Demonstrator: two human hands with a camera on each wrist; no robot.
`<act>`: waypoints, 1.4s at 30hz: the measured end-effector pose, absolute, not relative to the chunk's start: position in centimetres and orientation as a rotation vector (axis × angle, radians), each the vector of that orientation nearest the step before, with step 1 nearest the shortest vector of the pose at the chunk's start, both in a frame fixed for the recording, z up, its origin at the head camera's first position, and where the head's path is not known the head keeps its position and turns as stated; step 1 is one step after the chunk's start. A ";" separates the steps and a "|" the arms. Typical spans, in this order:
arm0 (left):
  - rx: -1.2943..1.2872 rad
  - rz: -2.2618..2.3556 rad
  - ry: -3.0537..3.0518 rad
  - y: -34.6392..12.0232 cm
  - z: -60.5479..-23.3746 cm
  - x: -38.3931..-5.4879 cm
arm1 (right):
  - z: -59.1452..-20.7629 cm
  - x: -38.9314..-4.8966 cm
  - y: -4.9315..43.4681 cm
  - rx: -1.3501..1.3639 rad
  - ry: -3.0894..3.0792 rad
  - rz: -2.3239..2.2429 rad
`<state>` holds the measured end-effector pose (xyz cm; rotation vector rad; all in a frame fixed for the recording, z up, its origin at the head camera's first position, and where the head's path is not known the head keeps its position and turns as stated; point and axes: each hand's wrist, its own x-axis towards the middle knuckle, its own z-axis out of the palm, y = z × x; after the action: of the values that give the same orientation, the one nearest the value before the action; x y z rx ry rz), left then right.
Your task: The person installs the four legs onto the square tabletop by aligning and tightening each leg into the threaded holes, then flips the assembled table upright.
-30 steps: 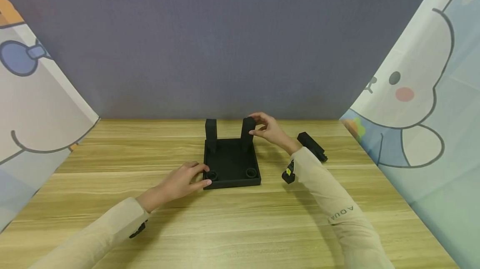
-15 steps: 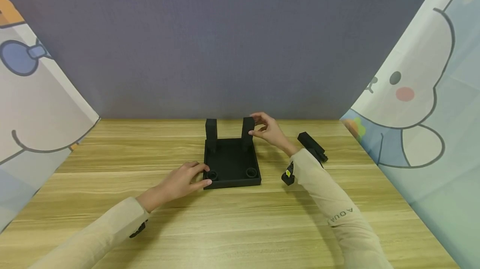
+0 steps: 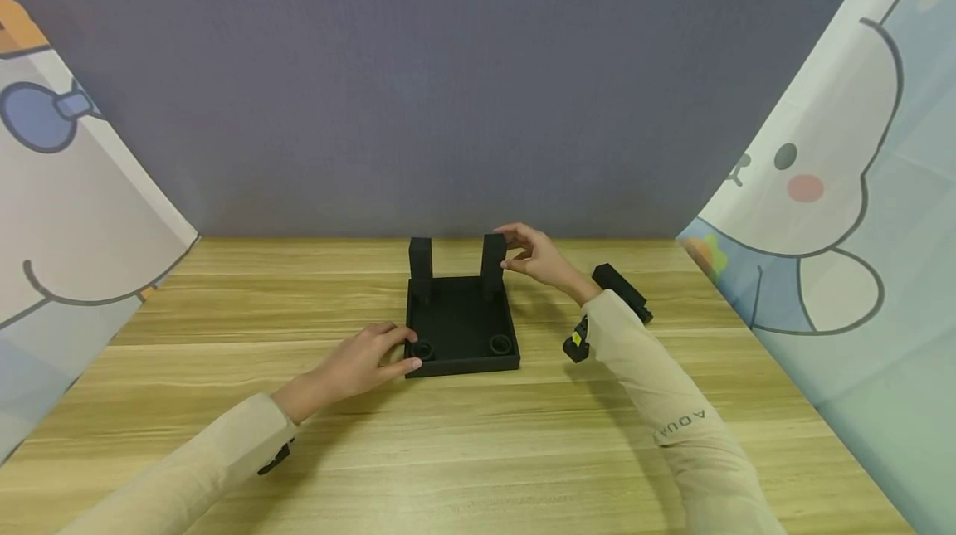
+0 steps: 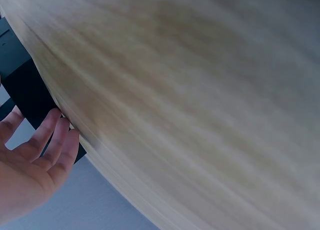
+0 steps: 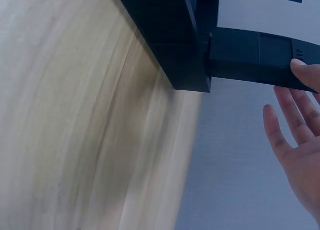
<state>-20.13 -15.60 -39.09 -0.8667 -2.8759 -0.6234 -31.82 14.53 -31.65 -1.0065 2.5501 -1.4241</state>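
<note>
A square black tray (image 3: 459, 323) with a low rim sits on the wooden table. Two black posts stand upright at its back corners, the left post (image 3: 421, 261) and the right post (image 3: 493, 257). Black rings (image 3: 500, 343) lie at the two front corners. My left hand (image 3: 358, 361) holds the tray's front left corner, its fingers against the outer wall (image 4: 32, 92) in the left wrist view. Near the top of the right post, my right hand (image 3: 541, 260) pinches it between thumb and fingers. In the right wrist view the thumb presses the post (image 5: 250, 54) beside a small raised marking.
A loose black bar (image 3: 620, 290) with a notched end lies on the table to the right, beyond the right forearm (image 3: 657, 386). A grey panel (image 3: 441, 104) rises at the table's back edge. Printed cloths (image 3: 836, 187) hang at both sides.
The top of the right post has shifted very slightly to the left, with my right hand still on it. My left hand and the tray stay where they were.
</note>
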 end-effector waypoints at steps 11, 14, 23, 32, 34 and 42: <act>-0.862 -0.611 -2.875 -15.6 -39.1 -20.2 | -32.0 -31.0 14.1 -0.933 2.597 -1.554; -0.864 -0.614 -2.875 -15.6 -39.1 -20.1 | -32.3 -30.9 14.0 -0.913 2.614 -1.574; -0.864 -0.614 -2.876 -15.6 -39.1 -20.1 | -32.0 -30.7 14.1 -0.961 2.591 -1.561; -0.862 -0.613 -2.877 -15.6 -39.1 -20.1 | -31.4 -31.5 14.6 -0.992 2.535 -1.459; -0.859 -0.614 -2.882 -15.6 -39.1 -20.1 | -31.6 -31.9 14.8 -0.987 2.524 -1.457; -0.860 -0.623 -2.881 -15.6 -39.2 -20.1 | -33.5 -33.6 15.2 -0.914 2.598 -1.401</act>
<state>-20.13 -15.61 -39.19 -0.8599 -2.8814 -0.6230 -33.59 15.22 -33.49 -0.9144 2.5976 -1.4009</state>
